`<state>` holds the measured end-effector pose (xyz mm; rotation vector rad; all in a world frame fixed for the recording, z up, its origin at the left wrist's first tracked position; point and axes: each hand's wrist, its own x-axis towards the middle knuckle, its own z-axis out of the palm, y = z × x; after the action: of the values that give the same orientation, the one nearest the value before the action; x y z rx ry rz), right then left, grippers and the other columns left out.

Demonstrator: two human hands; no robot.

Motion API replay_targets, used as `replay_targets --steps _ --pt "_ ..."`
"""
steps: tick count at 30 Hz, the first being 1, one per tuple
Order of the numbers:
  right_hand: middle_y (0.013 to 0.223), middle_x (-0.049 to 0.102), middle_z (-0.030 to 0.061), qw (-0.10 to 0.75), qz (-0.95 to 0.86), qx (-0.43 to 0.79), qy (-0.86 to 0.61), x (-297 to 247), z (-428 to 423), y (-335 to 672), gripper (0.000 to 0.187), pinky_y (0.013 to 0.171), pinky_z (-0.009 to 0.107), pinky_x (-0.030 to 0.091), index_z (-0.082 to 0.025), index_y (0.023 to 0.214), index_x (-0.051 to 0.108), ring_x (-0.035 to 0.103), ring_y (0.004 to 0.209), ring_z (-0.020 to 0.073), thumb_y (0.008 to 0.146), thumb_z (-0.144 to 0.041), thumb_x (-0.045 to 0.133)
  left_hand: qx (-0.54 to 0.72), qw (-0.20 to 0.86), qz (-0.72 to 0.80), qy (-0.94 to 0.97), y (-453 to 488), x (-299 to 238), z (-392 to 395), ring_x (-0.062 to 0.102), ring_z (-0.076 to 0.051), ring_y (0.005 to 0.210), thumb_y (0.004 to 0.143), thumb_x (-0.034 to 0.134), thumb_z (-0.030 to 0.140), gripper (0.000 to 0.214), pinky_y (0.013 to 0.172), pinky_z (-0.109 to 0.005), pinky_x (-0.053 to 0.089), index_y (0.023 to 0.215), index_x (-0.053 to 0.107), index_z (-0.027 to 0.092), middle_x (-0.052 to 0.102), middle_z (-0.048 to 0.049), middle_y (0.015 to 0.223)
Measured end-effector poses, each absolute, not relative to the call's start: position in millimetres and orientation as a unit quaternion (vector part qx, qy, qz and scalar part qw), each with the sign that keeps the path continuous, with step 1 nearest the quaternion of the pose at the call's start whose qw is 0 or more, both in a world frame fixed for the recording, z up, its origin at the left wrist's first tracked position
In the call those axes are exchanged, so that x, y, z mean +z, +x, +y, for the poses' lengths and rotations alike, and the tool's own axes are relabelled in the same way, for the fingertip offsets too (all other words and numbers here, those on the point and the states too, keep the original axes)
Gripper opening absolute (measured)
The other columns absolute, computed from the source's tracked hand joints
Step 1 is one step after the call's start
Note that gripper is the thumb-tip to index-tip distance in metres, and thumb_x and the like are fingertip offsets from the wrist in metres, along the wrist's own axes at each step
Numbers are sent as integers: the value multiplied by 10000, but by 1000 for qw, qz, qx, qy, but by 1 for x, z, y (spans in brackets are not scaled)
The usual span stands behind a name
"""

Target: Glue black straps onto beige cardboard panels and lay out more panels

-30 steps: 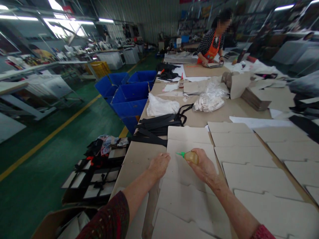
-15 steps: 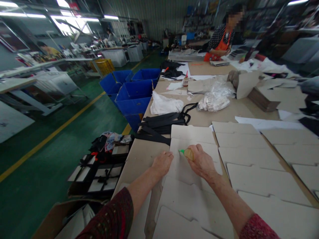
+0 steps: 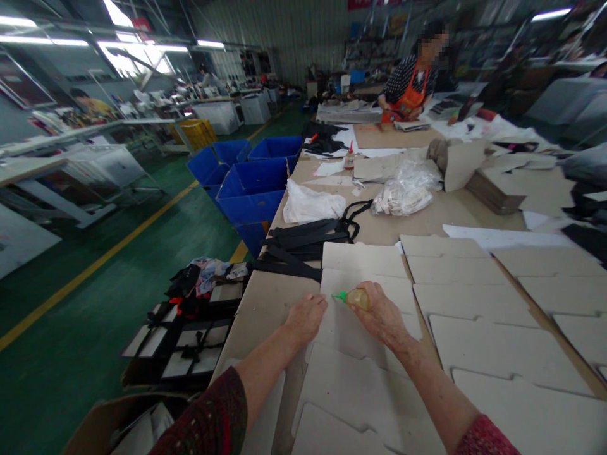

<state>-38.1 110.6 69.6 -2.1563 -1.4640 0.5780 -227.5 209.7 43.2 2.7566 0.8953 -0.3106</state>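
Observation:
My right hand [image 3: 383,313] is wrapped round a small squeeze bottle [image 3: 357,299] of yellowish liquid, held tilted on its side. Its green nozzle [image 3: 339,296] points left, low over a pale grey cardboard panel [image 3: 348,328]; whether the tip touches the panel I cannot tell. At that panel's left edge rests my left hand [image 3: 306,318], fingers curled and close together, with whatever they may pinch hidden from view. The panel is one of several notched panels lying overlapped in a column, with a lower panel [image 3: 348,385] nearer to me.
More overlapped panels [image 3: 478,335] lie to the right. Black straps [image 3: 303,237], a white plastic bag [image 3: 313,203] and a clear bag [image 3: 408,189] lie beyond. Blue bins [image 3: 256,189] and a carton [image 3: 114,411] stand left of the table. A co-worker in an orange apron [image 3: 410,98] is across it.
My right hand has brought the bottle's nozzle slightly left, closer to the panel's left edge and my left hand. The co-worker's posture has shifted a little; the camera view has moved slightly.

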Motion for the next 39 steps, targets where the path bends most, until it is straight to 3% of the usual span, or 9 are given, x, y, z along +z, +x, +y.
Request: replay_targets --steps 6,9,14,17,21,30,39 --pt "920 636 10 515 -308 268 -754 46 112 -2 537 694 310 476 -241 1141 486 607 789 201 701 -478 681 -100 107 312 939 -233 38 210 490 -226 1263 844 467 105 399 1054 -353 431 1220 563 195 495 -66 1439" --pt "910 645 19 550 -258 213 -765 48 104 39 573 703 329 481 -231 1125 502 611 783 206 654 -484 709 -85 97 335 933 -232 38 214 461 -214 1301 887 398 130 441 1072 -341 406 1316 489 172 476 -100 1448" --pt "903 630 36 461 -293 117 -829 51 96 93 541 721 343 466 -212 1096 526 593 783 212 662 -497 676 -78 81 337 935 -214 42 239 437 -237 1311 908 331 119 476 1114 -368 352 1362 463 177 411 -85 1506" --pt "974 607 54 404 -348 95 -841 47 99 105 499 741 340 462 -217 1089 523 584 828 213 697 -500 647 -93 74 333 935 -198 43 253 462 -260 1280 913 315 110 501 1051 -406 426 1392 434 196 335 -73 1559" --pt "1050 577 58 333 -392 97 -852 44 105 104 413 743 328 451 -249 1107 513 585 864 208 770 -469 602 -114 61 324 937 -184 42 264 483 -279 1243 897 315 68 515 955 -419 500 1370 461 208 392 -73 1527" --pt "1087 552 59 216 -439 80 -868 59 117 97 330 657 294 406 -255 1149 486 605 856 203 867 -415 546 -112 47 287 950 -180 38 272 495 -259 1170 888 358 59 435 956 -412 488 1255 549 192 490 -94 1425" --pt "1083 548 66 129 -478 52 -867 78 130 105 329 626 294 372 -250 1169 498 616 843 208 867 -352 582 -108 43 278 954 -179 36 274 515 -245 1138 882 395 56 387 951 -390 464 1201 567 191 523 -102 1375"
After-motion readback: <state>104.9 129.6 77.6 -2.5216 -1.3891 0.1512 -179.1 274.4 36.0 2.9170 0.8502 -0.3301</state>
